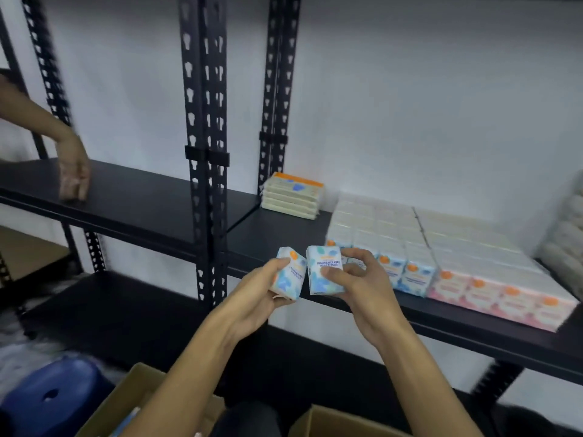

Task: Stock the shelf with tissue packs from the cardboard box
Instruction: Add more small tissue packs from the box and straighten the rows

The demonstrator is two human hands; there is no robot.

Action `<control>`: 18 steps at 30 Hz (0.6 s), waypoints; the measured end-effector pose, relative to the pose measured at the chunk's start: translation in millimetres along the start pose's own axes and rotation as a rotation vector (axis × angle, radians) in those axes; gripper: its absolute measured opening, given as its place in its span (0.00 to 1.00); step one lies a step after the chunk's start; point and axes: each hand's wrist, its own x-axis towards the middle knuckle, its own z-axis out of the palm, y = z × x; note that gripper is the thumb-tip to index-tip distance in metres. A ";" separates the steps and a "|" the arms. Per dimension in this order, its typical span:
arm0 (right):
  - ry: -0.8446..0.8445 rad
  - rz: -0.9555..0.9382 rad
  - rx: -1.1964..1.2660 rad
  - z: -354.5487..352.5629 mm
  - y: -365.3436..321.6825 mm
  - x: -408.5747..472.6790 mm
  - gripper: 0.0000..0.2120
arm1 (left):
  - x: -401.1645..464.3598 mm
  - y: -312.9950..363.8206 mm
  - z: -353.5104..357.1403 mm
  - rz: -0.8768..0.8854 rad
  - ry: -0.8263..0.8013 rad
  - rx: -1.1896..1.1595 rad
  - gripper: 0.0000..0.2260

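Note:
My left hand (262,290) grips a blue-and-white tissue pack (288,274), tilted, just in front of the black shelf (277,228). Beside it my right hand (362,282) holds a second blue tissue pack (325,269) upright, thumb across its front. Both packs hover at the shelf's front edge, left of a row of blue packs (397,266) standing on the shelf. Pink packs (504,294) fill the row further right. An open cardboard box (132,395) sits below my left forearm.
A flat stack of orange-topped packs (293,197) lies at the shelf's back by a black upright (206,152). Another person's hand (74,171) rests on the left shelf. A blue stool (47,395) stands bottom left; a second box (331,421) is bottom centre.

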 end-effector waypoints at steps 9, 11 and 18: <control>0.034 -0.334 -0.426 11.1 -20.2 20.4 0.15 | 10.8 21.4 1.9 0.075 -0.024 0.049 0.17; -0.022 -0.444 -0.508 11.9 -16.0 16.7 0.14 | 13.1 21.9 6.6 0.073 -0.048 0.052 0.20; -0.201 -0.449 -0.672 -0.6 4.9 3.9 0.15 | 15.9 18.1 12.7 0.034 -0.140 -0.047 0.20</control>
